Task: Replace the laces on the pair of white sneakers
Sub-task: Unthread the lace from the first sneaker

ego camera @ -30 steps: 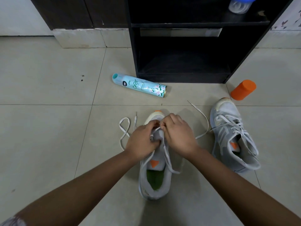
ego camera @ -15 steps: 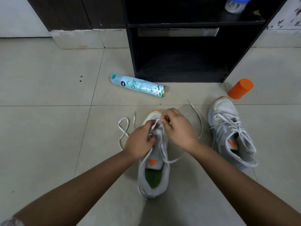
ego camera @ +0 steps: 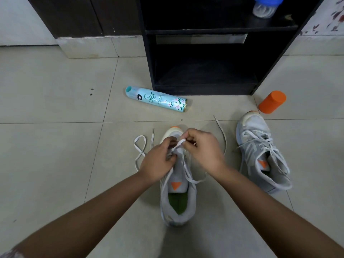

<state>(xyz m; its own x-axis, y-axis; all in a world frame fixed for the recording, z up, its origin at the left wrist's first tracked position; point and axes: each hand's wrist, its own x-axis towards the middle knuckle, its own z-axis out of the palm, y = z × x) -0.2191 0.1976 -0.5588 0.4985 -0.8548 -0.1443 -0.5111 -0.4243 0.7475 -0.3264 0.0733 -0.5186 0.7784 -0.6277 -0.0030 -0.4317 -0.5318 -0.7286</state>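
Observation:
A white sneaker [ego camera: 178,200] with a green insole and orange tongue mark stands on the tiled floor in front of me, toe pointing away. My left hand [ego camera: 157,162] grips its upper near the front eyelets. My right hand [ego camera: 203,148] pinches the white lace [ego camera: 179,142] just above the toe end. One loose lace end loops on the floor to the left [ego camera: 138,148], the other trails right [ego camera: 222,132]. The second white sneaker [ego camera: 260,153] lies to the right, laced.
A teal spray can [ego camera: 156,99] lies on the floor beyond the shoe. An orange bottle [ego camera: 272,101] lies at the right. A black open shelf unit [ego camera: 204,45] stands ahead, with a clear blue-lidded container [ego camera: 266,6] on its upper shelf.
My right hand has drawn the lace up and slightly away from the front eyelets. The right lace loop has pulled in closer to the shoe. My left hand has stayed on the upper.

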